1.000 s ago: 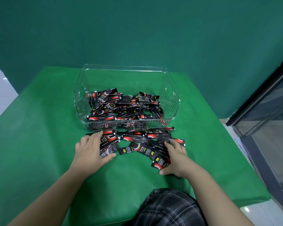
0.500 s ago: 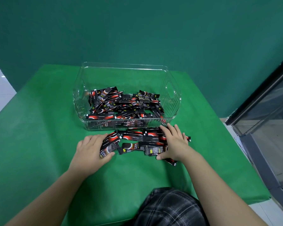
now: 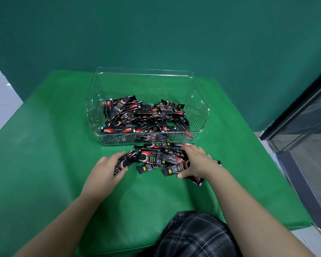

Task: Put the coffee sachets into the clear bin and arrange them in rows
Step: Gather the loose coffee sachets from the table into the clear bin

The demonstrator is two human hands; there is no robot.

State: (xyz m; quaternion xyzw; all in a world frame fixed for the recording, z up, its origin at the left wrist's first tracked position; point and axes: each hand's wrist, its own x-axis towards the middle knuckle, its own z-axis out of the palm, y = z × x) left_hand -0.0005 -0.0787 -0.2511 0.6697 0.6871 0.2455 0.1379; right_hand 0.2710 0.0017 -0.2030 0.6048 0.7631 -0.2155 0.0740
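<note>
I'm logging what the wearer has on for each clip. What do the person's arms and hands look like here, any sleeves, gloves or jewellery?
Both forearms are bare to the bottom edge of the picture; no sleeves show. The left hand and right hand have no gloves, and no rings, watch or bands are visible. Dark plaid clothing shows between the arms.

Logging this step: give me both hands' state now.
Left hand: open, fingers resting on the loose sachets on the table.
Right hand: curled over the same pile, gripping sachets.
</note>
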